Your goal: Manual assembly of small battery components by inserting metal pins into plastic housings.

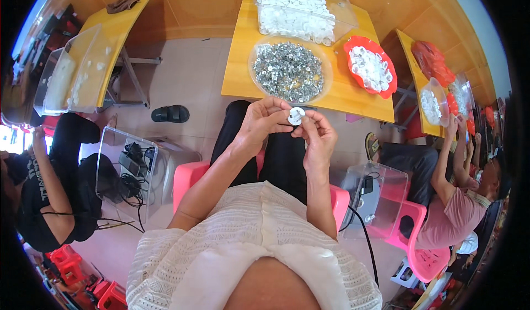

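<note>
Fingers of both hands are closed on a small white round cap (296, 115), which is held above the lap: the left hand (264, 123) is pinched on its left edge, the right hand (317, 134) on its right. Just beyond, on the yellow table (353, 92), a clear round bowl (259, 50) is filled with small silvery metal pieces (288, 71). Beside it, white caps are held in a red tray (386, 61). Farthest, a clear rectangular tub (345, 9) is heaped with white plastic parts (295, 14).

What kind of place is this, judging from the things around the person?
Probably a small hand-assembly workshop. Both hands, left hand and right hand, hold a small white round part; the yellow table carries a clear bowl of small metal pieces and a red tray of white parts.
</note>
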The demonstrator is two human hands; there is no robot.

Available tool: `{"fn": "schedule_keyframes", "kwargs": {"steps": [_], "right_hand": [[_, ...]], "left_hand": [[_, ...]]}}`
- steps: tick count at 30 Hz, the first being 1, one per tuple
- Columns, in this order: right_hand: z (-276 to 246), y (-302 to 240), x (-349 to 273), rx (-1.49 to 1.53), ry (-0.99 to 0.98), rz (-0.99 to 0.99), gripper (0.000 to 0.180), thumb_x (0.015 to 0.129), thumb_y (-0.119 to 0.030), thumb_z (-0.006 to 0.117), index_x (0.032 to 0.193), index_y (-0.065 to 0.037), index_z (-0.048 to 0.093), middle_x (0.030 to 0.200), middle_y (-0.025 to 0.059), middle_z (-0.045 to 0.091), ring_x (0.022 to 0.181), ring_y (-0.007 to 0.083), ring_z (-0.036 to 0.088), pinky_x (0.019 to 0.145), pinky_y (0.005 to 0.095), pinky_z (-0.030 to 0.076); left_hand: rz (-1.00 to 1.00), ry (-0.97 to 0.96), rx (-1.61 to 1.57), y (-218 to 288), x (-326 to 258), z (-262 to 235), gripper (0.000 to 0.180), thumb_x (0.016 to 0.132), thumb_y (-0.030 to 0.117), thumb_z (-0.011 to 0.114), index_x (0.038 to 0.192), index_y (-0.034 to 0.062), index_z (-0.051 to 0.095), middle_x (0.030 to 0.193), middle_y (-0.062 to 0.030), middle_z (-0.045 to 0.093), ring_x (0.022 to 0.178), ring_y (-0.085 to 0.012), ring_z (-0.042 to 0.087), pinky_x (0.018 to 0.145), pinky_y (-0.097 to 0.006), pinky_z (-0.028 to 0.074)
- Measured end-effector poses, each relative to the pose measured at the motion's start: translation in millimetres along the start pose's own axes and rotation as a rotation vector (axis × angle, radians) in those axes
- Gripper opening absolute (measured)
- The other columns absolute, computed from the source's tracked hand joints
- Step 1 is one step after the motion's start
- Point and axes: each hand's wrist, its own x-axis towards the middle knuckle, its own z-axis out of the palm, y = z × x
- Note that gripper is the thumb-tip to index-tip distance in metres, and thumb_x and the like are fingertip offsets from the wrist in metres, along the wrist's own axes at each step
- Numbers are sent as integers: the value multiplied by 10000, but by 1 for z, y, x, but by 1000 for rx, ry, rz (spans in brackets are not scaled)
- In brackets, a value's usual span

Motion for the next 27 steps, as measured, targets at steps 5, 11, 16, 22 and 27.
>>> {"fn": "schedule_keyframes", "kwargs": {"steps": [5,11,16,22,27], "right_hand": [[0,-1,1,18,-14,49,138,831,-48,590,942,32,607,735,52,613,567,78,549,521,206,471],[-2,0,5,-3,-37,83,144,829,-50,593,943,37,607,739,52,613,568,75,547,515,209,467],[1,-4,4,-106,-108,39,199,830,-5,562,1026,7,589,766,34,607,584,65,543,523,194,462],[-6,-6,0,-371,-319,-9,371,777,68,590,1129,-44,556,778,7,599,655,38,544,571,176,454],[-7,-10,-4,-514,-388,-95,399,695,91,662,1064,-30,568,756,-4,584,648,35,541,579,175,447]], "left_hand": [[1,16,-47,-4,-1,0,175,835,71,575,1002,24,550,952,-80,623,837,-132,623,699,-244,538],[-50,12,-62,-3,-3,-1,234,842,98,568,1059,17,537,965,-89,624,845,-138,626,725,-258,536],[14,3,15,-9,1,-8,199,847,119,575,1024,27,559,940,-62,627,816,-113,616,683,-234,525],[15,-64,59,-9,-1,-21,169,856,140,584,993,42,571,884,-21,607,772,-71,574,656,-205,481],[-80,-94,73,-8,-4,-27,165,855,161,594,977,51,574,876,-8,591,755,-63,561,655,-200,471]]}}
